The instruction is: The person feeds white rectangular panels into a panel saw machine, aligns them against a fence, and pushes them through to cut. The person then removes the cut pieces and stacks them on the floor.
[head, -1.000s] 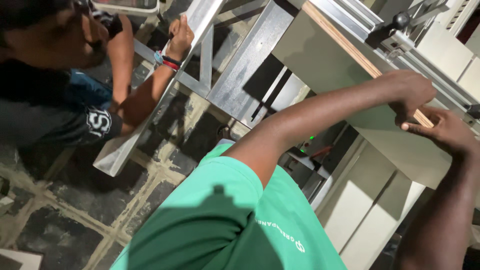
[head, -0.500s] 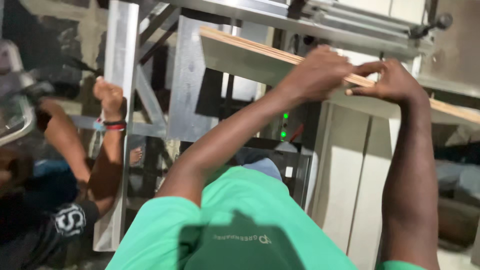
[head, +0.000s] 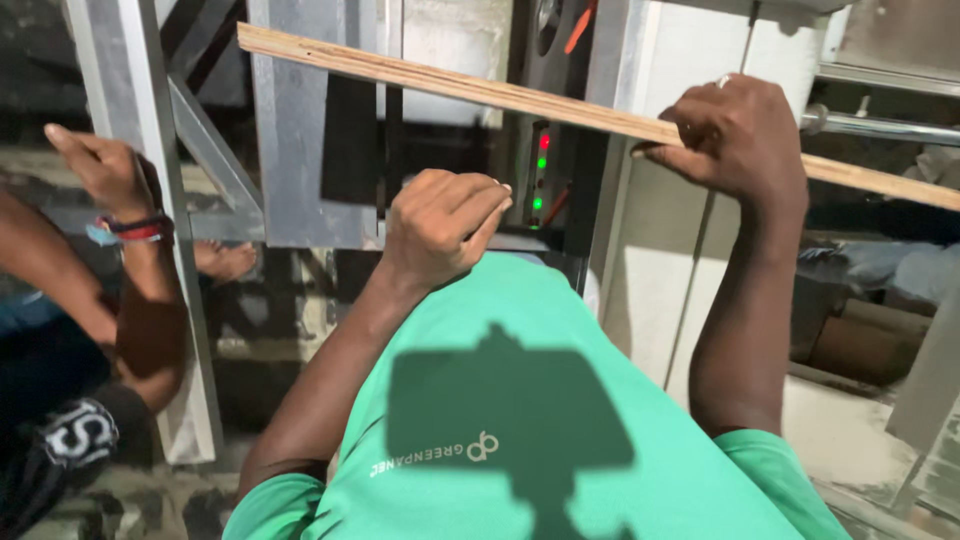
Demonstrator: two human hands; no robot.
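Big grey metal machine frame point(head: 300, 170) fills upper left and centre of the frame, white cabinet panels point(head: 650, 270) right of centre, dusty floor point(head: 860, 440) at lower right. Green shirt point(head: 520, 420) of the camera wearer takes up the bottom centre, with a camera-rig shadow on it.

Long plywood strip point(head: 480, 90) runs from upper left down to the right edge, edge-on and slightly tilted, passing in front of the machine. It looks lifted and steadied but not yet set onto or into anything; from this view placement or feeding seems still ahead, so roughly mid-way at best.

Right hand point(head: 740, 135), upper right: arm reaches up, wrist bent, fingers curled over the top of the strip, thumb under it, gripping it. Ring on one finger.

Left hand point(head: 440, 225), centre: arm raised from lower left, fingers folded into a loose fist, holding nothing visible, below the strip and apart from it, in front of a dark control panel with red and green lights point(head: 542, 170).

Co-worker's hand point(head: 100, 165), left edge: palm against the upright metal post point(head: 150, 200), red wristband point(head: 135, 228), fingers mostly open. Co-worker's bare foot point(head: 225, 260) on the floor behind the post.
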